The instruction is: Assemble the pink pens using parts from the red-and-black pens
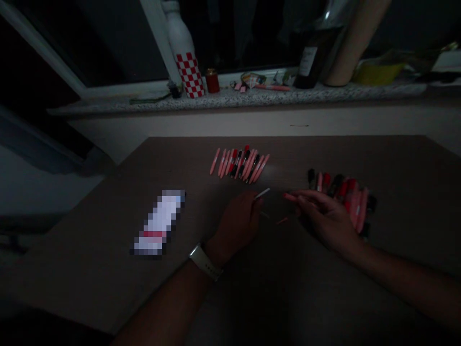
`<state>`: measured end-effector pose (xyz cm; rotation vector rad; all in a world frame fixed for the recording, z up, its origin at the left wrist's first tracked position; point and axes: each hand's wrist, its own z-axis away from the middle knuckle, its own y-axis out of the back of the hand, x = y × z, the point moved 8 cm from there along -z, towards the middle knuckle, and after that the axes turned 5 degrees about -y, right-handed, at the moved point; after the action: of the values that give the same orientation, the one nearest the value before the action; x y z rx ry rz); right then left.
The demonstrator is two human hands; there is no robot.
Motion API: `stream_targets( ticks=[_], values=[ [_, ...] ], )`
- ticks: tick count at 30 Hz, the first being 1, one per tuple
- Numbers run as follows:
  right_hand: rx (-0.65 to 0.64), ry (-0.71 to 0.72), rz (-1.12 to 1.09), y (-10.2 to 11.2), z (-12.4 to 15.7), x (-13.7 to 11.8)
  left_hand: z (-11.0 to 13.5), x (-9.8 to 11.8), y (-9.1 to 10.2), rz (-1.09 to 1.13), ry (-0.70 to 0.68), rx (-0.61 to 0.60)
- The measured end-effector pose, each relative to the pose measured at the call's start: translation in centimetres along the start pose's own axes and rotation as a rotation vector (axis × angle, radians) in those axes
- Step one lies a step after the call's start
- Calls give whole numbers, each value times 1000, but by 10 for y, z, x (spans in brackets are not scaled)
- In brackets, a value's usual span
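My left hand [237, 226] is pinched around a thin white stick [262, 193] that pokes out past its fingertips. My right hand [324, 223] holds a slim pink tube [290, 197] at its fingertips. Between the hands, a small pink piece [282, 220] lies on the dark wooden table [108, 269]. A tidy row of slim pink, red and black tubes [239, 165] lies ahead of my hands. Behind my right hand is a looser heap of larger pink, red and black tubes [340, 194], partly hidden by that hand.
A pixelated packet [157, 222] lies on the table's left side. Beyond the table, a granite windowsill [230, 98] holds a white bottle with red checks [188, 57], a small red canister [212, 80], a dark bottle [311, 60], and several small items.
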<state>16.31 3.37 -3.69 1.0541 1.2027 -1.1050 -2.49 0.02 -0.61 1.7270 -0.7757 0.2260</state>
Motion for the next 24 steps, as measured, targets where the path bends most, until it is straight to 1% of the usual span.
stream_targets(
  ticks=[3, 8, 12, 16, 21, 24],
  values=[
    [-1, 15, 12, -1, -1, 0, 0, -1, -1, -3, -25, -4],
    [-33, 123, 166, -3, -1, -6, -1, -3, -8, -74, -62, -100],
    [-57, 140, 196, -5, -1, -7, -2, -4, -11, -127, -79, -163],
    [-62, 151, 216, -7, 1, -13, -2, -4, -13, -165, -92, -221],
    [-90, 194, 240, -11, 4, -22, -2, -5, -13, -156, -94, -210],
    [-115, 183, 215, -13, 4, -20, -3, -6, -9, -89, -63, -158]
  ],
)
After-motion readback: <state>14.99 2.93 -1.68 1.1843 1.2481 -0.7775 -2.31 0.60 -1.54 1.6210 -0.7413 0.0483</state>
